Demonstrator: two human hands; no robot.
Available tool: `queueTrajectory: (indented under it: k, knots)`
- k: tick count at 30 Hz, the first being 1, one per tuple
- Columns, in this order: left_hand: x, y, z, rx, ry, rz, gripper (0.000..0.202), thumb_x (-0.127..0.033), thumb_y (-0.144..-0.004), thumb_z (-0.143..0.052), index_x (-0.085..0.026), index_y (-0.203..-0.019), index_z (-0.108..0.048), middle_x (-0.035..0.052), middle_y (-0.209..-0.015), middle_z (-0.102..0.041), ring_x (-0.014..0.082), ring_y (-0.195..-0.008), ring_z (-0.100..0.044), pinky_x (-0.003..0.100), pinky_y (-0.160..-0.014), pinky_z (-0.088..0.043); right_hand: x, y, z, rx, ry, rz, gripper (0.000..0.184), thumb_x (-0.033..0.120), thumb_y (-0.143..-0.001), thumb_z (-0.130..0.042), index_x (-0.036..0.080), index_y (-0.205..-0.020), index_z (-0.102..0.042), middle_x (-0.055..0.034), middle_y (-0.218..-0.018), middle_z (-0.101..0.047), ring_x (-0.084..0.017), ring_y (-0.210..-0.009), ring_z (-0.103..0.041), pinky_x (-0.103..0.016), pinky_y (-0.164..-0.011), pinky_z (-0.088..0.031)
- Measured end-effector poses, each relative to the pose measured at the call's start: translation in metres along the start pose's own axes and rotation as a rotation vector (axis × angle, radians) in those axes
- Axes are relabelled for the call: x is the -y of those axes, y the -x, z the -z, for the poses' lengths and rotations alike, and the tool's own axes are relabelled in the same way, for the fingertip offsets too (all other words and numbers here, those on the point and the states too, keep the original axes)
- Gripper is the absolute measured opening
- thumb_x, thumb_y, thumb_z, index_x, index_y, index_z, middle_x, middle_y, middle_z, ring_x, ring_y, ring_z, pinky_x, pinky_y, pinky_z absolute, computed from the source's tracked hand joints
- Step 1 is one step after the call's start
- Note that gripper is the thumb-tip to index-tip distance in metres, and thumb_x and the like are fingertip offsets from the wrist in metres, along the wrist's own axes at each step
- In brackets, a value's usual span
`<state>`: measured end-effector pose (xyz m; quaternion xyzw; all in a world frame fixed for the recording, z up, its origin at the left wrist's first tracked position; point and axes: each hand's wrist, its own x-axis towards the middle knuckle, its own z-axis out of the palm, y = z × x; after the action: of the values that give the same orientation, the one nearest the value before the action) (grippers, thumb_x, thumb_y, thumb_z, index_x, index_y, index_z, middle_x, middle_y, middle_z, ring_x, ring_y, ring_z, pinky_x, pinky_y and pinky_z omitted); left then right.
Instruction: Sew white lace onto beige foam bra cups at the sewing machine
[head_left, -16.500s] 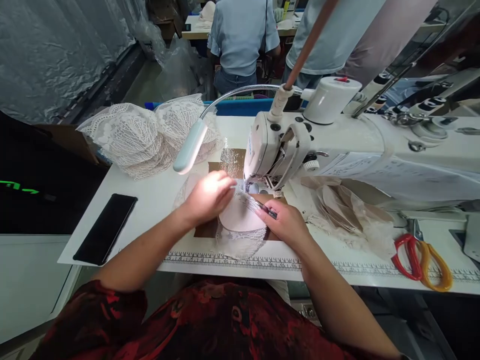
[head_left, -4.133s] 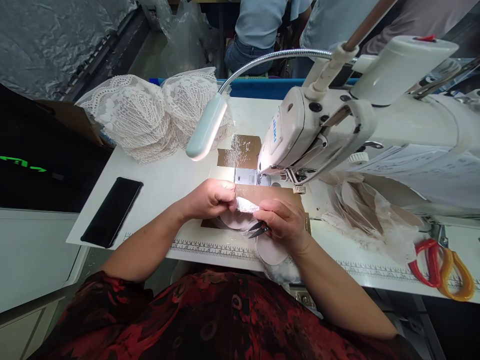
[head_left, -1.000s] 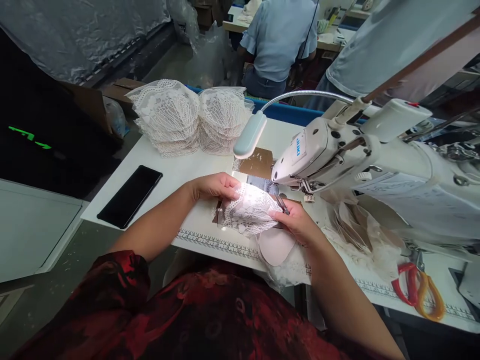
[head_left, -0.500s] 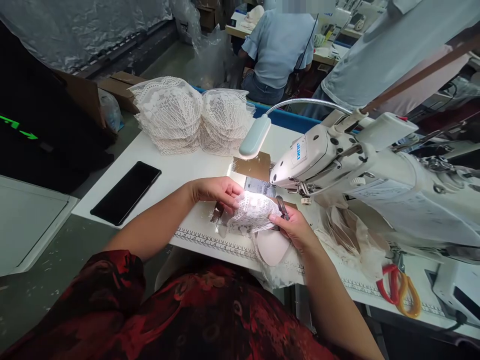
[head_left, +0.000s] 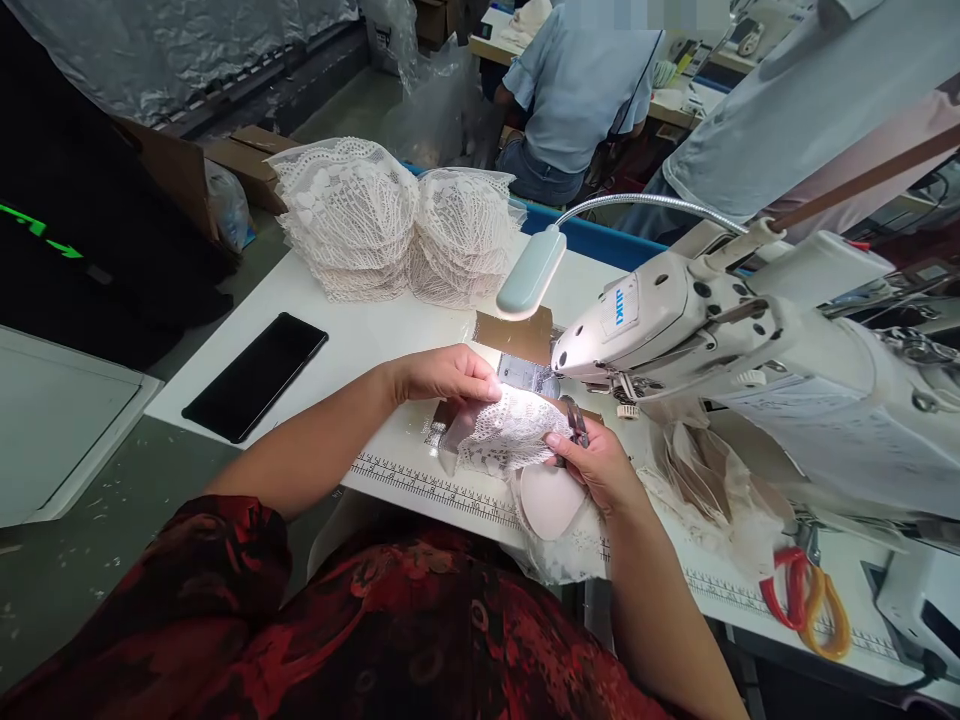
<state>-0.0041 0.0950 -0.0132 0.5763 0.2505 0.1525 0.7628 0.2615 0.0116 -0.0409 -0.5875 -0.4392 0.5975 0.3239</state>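
A white lace cup piece [head_left: 506, 435] is stretched between my hands, just in front of the sewing machine's needle area. My left hand [head_left: 450, 378] pinches its upper left edge between thumb and fingers. On the other side, my right hand [head_left: 596, 460] grips the lace with the thumb on top. Dark thread snips [head_left: 576, 420] also sit in my right hand, against the fingers. Below the lace, a smooth pale foam cup [head_left: 551, 502] with more lace hangs near the table's front edge. The fingers under the lace are hidden.
The white sewing machine [head_left: 637, 310] stands right, with a lamp [head_left: 532, 272] over the table. Stacked lace cups [head_left: 345, 225] lie at the back, a black phone [head_left: 256, 377] left. Scissors [head_left: 806, 595] and pale fabric pieces [head_left: 709, 480] lie right. A seated person [head_left: 581, 90] is beyond.
My left thumb has pressed down flatter on the lace edge. The lace has turned slightly in my hands. The whole view has shifted a little.
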Motion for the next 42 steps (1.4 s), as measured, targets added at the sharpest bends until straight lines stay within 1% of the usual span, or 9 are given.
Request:
queueTrajectory:
  k: [4,13,20,24,28,32,36,39,42]
  knots:
    - [-0.001,0.001,0.000,-0.015,0.007,-0.002,0.017,-0.026,-0.078,-0.070,-0.010,-0.074,-0.064,0.0005,-0.060,-0.062,0.0081,-0.049,-0.059,0.020,-0.054,-0.050,-0.002,0.001,0.002,-0.024,0.023,-0.015,0.048,0.036,-0.067,-0.076,0.019,-0.110,-0.063,0.0017,-0.079,-0.063,-0.011,-0.056,-0.059,-0.025,-0.058,-0.050]
    - [-0.008,0.007,-0.001,0.027,-0.017,-0.035,0.010,-0.019,-0.078,-0.067,-0.009,-0.081,-0.069,0.0010,-0.057,-0.062,0.0098,-0.052,-0.061,0.019,-0.052,-0.049,0.002,0.002,0.000,-0.017,0.013,-0.024,0.044,0.037,-0.067,-0.077,0.019,-0.106,-0.064,0.0025,-0.074,-0.062,-0.009,-0.053,-0.056,-0.021,-0.054,-0.048]
    - [-0.002,0.007,0.001,0.027,0.009,0.036,0.040,-0.026,-0.073,-0.075,-0.009,-0.107,-0.067,0.0030,-0.063,-0.065,0.0124,-0.054,-0.062,0.020,-0.047,-0.048,0.002,0.002,-0.001,-0.019,0.019,-0.002,0.046,0.035,-0.065,-0.077,0.018,-0.106,-0.064,0.0025,-0.070,-0.061,-0.009,-0.050,-0.053,-0.022,-0.050,-0.047]
    - [0.005,0.004,0.002,0.078,0.014,0.077,0.048,-0.031,-0.071,-0.078,-0.012,-0.113,-0.064,0.0033,-0.068,-0.068,0.0116,-0.053,-0.061,0.021,-0.048,-0.049,0.000,0.001,0.000,-0.031,0.034,0.009,0.049,0.032,-0.065,-0.077,0.019,-0.110,-0.063,0.0031,-0.066,-0.060,-0.009,-0.050,-0.052,-0.022,-0.050,-0.047]
    - [0.005,0.003,0.001,0.179,0.000,0.059,0.040,-0.034,-0.070,-0.078,-0.013,-0.103,-0.068,0.0040,-0.068,-0.068,0.0118,-0.052,-0.061,0.020,-0.046,-0.049,0.003,0.003,-0.003,-0.030,0.052,0.003,0.050,0.035,-0.068,-0.075,0.017,-0.113,-0.062,0.0033,-0.063,-0.058,-0.009,-0.049,-0.052,-0.021,-0.047,-0.043]
    - [-0.002,0.004,-0.005,0.249,-0.084,0.068,0.026,-0.032,-0.067,-0.080,-0.013,-0.082,-0.069,0.0022,-0.065,-0.065,0.0119,-0.054,-0.060,0.019,-0.044,-0.047,0.009,0.006,-0.007,-0.066,0.088,-0.009,0.050,0.038,-0.069,-0.073,0.016,-0.113,-0.060,0.0050,-0.054,-0.053,-0.009,-0.045,-0.048,-0.019,-0.038,-0.031]
    - [0.001,0.001,-0.008,0.156,-0.189,0.020,0.021,-0.031,-0.070,-0.077,-0.012,-0.074,-0.069,0.0026,-0.062,-0.064,0.0106,-0.053,-0.059,0.018,-0.045,-0.045,0.012,0.007,-0.009,-0.071,0.108,-0.009,0.048,0.040,-0.067,-0.074,0.015,-0.106,-0.060,0.0057,-0.050,-0.050,-0.009,-0.041,-0.044,-0.019,-0.035,-0.024]
    - [0.005,0.000,-0.007,0.078,-0.220,0.047,0.027,-0.037,-0.075,-0.073,-0.011,-0.069,-0.067,0.0039,-0.058,-0.063,0.0111,-0.048,-0.058,0.018,-0.042,-0.042,0.011,0.006,-0.009,-0.079,0.121,-0.012,0.041,0.044,-0.066,-0.074,0.017,-0.093,-0.059,0.0065,-0.046,-0.049,-0.007,-0.039,-0.039,-0.020,-0.035,-0.021]
    - [0.004,0.003,-0.005,0.069,-0.191,0.059,0.031,-0.039,-0.078,-0.069,-0.012,-0.064,-0.063,0.0049,-0.056,-0.063,0.0121,-0.048,-0.059,0.019,-0.042,-0.044,0.009,0.006,-0.009,-0.102,0.111,-0.026,0.042,0.045,-0.064,-0.076,0.019,-0.086,-0.053,0.0073,-0.044,-0.049,-0.007,-0.037,-0.037,-0.020,-0.035,-0.020]
